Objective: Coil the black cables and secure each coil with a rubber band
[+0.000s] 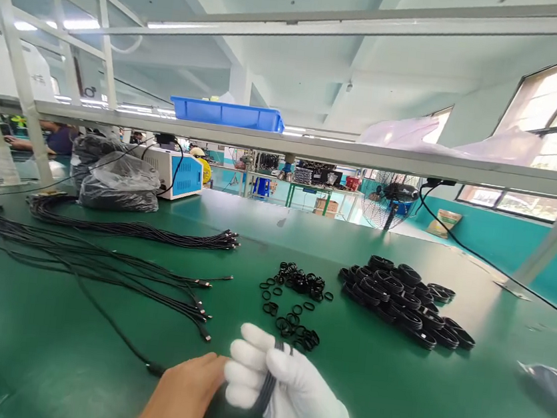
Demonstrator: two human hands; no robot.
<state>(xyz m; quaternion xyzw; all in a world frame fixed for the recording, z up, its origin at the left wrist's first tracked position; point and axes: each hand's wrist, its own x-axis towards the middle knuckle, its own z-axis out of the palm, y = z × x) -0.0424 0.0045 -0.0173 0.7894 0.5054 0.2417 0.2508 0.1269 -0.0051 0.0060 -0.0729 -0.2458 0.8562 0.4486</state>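
Black cable loops (266, 390) lie across the palm of my right hand (295, 392), which wears a white glove. Its thumb presses over the loops, and its fingers curl around them. My left hand (186, 393) is bare and held close beside the gloved fingertips. Its fingers are bent together, but what they grip is hidden. A thick black cable end (155, 369) shows just left of that hand. Beyond the glove lies a loose pile of small black rings (303, 282), with several more scattered nearer (290, 324).
Straight black cables (115, 271) spread over the green table (66, 346) at left, with a second bundle (155, 232) behind. Coiled cables (399, 296) are heaped at right. Farther back stand a bagged bundle (120, 184) and a blue-white machine (182, 174), under a shelf holding a blue tray (226, 114).
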